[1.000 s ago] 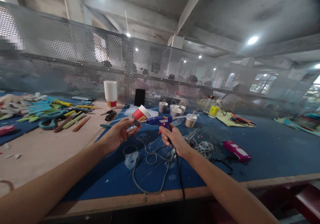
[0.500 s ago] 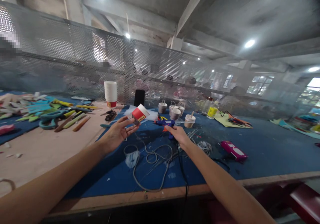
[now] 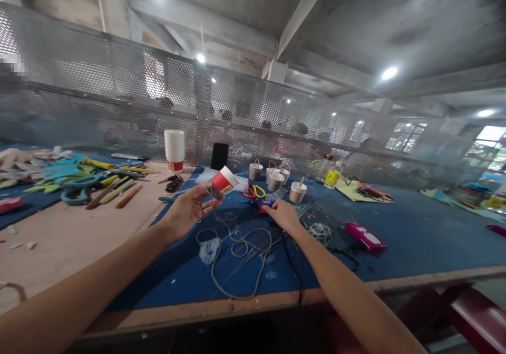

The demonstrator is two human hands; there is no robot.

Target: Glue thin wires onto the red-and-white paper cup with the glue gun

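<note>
My left hand (image 3: 193,206) grips a red and white paper cup (image 3: 223,181) by its base end, the cup tilted with its rim to the upper right. Grey cord seems wound around that base, and a loose length of the cord (image 3: 259,283) trails in loops over the blue mat. In my right hand (image 3: 285,216) is a blue glue gun (image 3: 265,203), held low at the mat and partly covered by the fingers. Just beyond it lie scissors with red and yellow handles (image 3: 255,190). Several small cord-wrapped cups with handles (image 3: 275,180) stand behind.
A stack of paper cups (image 3: 174,148) stands at the back left, beside a black phone (image 3: 219,156). Teal scissors (image 3: 81,189) and markers lie left. To the right are a cup with a stick (image 3: 297,191), a yellow-labelled bottle (image 3: 333,176) and a magenta device (image 3: 365,237).
My right hand has lowered the glue gun toward the mat, uncovering the red and yellow scissors. The paper cup in my left hand has shifted slightly right.
</note>
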